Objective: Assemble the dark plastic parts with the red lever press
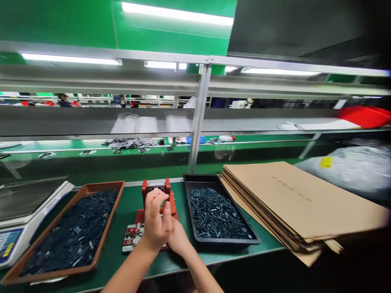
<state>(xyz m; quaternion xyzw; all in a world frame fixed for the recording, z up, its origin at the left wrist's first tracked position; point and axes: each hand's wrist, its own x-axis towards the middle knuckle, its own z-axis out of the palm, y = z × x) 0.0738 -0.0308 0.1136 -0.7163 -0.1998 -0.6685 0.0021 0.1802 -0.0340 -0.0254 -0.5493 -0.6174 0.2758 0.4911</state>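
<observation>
A red jig [146,188] with a metal-studded base plate [132,237] stands on the green bench between two trays. My left hand [154,224] is over the jig with its fingers curled in a pinch near the jig's top. Close against it on the right, my right hand [177,240] holds its fingers together beside the left thumb. What the fingers hold is too small to make out. A brown tray [104,186] of small dark parts lies to the left. To the right lies a black tray [195,178] of similar dark parts.
A weighing scale [27,203] sits at the far left. A stack of flat cardboard sheets [290,199] overhangs the bench edge at the right, with a plastic bag [354,167] behind it. A metal post [198,118] rises behind the jig, in front of a green conveyor [91,160].
</observation>
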